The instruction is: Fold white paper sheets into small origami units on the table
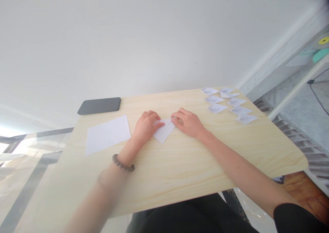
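Across a pale wood-grain desk [180,164], pinching a small folded white paper [163,133]

Midway along the desk, clamping the paper's far left edge between fingers and thumb of the left hand [146,126]. Holding its far right corner with the right hand [189,122], fingertips together on it. Leaving its pointed near end uncovered. Having a flat rectangular white sheet [108,135] just left of the left hand, with a dark rectangular phone [99,106] beyond at far left. Also having pointed folded white papers [217,108] in two columns at far right.

Pale wood-grain table [167,174]; on it dark slab [100,106], white sheet [108,135], folded paper [163,133], pointed paper pieces [240,110]
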`<move>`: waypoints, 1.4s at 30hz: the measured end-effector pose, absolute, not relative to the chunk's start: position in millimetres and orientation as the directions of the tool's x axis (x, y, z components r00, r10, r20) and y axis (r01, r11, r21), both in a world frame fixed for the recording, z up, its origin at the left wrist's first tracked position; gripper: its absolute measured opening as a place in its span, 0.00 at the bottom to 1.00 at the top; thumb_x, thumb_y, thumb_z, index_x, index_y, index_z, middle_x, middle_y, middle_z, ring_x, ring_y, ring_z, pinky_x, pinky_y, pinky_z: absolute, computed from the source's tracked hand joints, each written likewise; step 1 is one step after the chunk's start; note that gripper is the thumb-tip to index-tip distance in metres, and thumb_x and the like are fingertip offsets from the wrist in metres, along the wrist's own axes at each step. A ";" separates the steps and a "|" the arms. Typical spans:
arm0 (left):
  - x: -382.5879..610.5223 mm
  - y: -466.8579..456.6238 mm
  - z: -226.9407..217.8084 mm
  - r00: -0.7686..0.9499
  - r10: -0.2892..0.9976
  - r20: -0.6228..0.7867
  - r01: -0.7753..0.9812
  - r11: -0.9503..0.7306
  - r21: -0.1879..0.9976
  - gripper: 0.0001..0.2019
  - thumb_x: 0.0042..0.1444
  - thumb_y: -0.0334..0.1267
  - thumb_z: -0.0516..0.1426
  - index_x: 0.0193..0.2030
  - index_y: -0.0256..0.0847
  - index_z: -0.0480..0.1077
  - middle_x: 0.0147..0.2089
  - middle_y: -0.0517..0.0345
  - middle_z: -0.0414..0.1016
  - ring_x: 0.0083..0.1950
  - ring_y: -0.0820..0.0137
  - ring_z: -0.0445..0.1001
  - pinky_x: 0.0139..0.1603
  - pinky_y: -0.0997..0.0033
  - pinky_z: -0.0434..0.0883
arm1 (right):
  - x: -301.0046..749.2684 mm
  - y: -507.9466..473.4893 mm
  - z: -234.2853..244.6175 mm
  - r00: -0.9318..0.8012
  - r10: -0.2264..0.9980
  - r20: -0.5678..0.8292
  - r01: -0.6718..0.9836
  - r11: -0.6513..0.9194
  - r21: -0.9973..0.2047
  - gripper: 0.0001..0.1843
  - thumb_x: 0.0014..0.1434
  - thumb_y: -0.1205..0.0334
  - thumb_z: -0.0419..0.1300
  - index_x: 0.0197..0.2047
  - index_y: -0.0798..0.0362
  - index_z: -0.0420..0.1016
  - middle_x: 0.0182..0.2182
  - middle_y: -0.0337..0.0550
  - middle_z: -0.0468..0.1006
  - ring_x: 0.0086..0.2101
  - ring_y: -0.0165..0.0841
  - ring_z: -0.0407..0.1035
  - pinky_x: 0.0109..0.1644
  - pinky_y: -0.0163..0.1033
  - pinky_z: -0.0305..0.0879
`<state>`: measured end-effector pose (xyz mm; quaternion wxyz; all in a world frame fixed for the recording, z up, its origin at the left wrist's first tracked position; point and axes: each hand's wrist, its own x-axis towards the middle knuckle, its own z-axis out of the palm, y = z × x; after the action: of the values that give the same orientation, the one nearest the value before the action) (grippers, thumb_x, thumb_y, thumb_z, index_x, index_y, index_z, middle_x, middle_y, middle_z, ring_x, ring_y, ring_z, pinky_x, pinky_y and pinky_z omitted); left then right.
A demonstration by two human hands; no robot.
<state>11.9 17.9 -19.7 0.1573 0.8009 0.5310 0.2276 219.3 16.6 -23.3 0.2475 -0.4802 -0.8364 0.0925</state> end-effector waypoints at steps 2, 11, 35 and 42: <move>11.1 20.1 -22.5 0.320 0.931 0.178 0.744 -0.363 0.561 0.09 0.49 0.42 0.59 0.34 0.40 0.70 0.43 0.54 0.70 0.46 0.64 0.66 0.49 0.63 0.64 | 215.8 17.9 -24.7 -0.429 0.845 0.320 0.752 0.530 -0.392 0.12 0.58 0.58 0.52 0.42 0.50 0.73 0.37 0.42 0.70 0.34 0.31 0.66 0.38 0.36 0.60; 14.0 11.1 -13.5 0.379 0.916 0.135 0.647 -0.366 0.669 0.07 0.54 0.41 0.53 0.33 0.42 0.70 0.38 0.58 0.75 0.43 0.66 0.69 0.49 0.63 0.63 | 204.3 14.8 -19.9 -0.542 0.763 0.354 0.576 0.643 -0.504 0.08 0.59 0.63 0.51 0.33 0.53 0.69 0.28 0.41 0.70 0.32 0.31 0.63 0.40 0.37 0.59; 15.2 3.5 -5.0 0.354 0.935 0.022 0.542 -0.224 0.810 0.11 0.53 0.43 0.53 0.33 0.40 0.73 0.37 0.56 0.76 0.39 0.68 0.73 0.38 0.72 0.68 | 207.1 10.8 -15.3 -0.533 0.789 0.305 0.475 0.578 -0.664 0.08 0.58 0.63 0.50 0.31 0.54 0.67 0.29 0.41 0.68 0.30 0.28 0.62 0.34 0.34 0.59; 8.3 4.9 -4.3 0.327 0.945 0.007 0.537 -0.192 0.822 0.11 0.53 0.44 0.54 0.32 0.40 0.73 0.38 0.56 0.76 0.37 0.69 0.73 0.37 0.73 0.68 | 221.7 13.9 -9.8 -0.574 0.791 0.212 0.505 0.545 -0.670 0.06 0.54 0.68 0.51 0.27 0.55 0.66 0.27 0.38 0.67 0.26 0.25 0.59 0.31 0.32 0.56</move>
<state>8.3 4.9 -4.3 0.3759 0.7228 0.5125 0.2714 221.7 13.9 -9.8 0.2546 -0.3852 -0.8412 0.2814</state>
